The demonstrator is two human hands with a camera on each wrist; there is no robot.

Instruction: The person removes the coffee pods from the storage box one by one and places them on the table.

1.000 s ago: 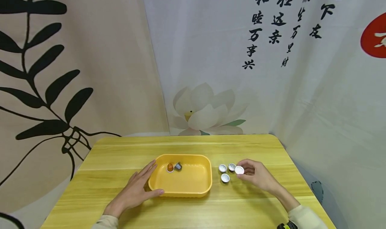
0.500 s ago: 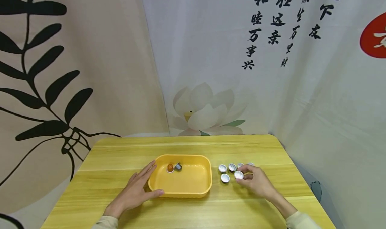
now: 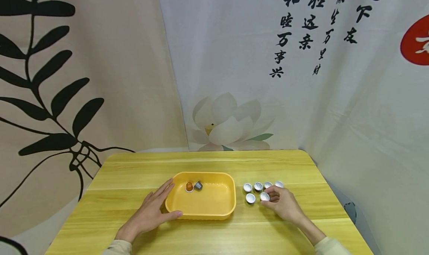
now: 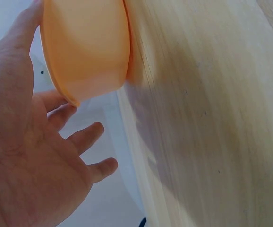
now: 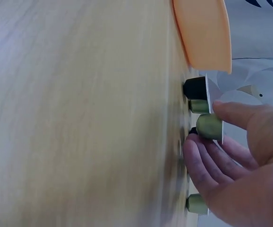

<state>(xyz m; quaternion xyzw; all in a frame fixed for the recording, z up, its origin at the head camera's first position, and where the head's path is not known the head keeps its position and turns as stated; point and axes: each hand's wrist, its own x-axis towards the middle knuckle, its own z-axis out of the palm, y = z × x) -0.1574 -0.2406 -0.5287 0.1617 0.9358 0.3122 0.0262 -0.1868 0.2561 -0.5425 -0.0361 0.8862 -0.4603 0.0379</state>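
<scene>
Upside-down on its narrow end, a green coffee capsule [image 5: 209,127] with its foil lid up is pinched between the thumb and fingers of my right hand [image 3: 283,204], at or just above the table. Several more capsules stand close by, lids up, among them a black capsule [image 5: 196,88] and another green capsule [image 5: 196,204]. My left hand [image 3: 152,210] rests against the left side of the yellow tray [image 3: 201,214], thumb and fingers spread and fairly straight along its rim. Inside the tray lie an orange capsule [image 3: 189,186] and a grey capsule [image 3: 198,185].
The wooden table [image 3: 187,236] carries the tray near its middle, with the group of capsules to the tray's right. Behind the table hangs a printed curtain [image 3: 228,61] with a flower and black lettering.
My right hand has brought a capsule slightly toward me and down, into the front row beside another one. Capsules behind the hand have come into view. My left hand and the tray stay put.
</scene>
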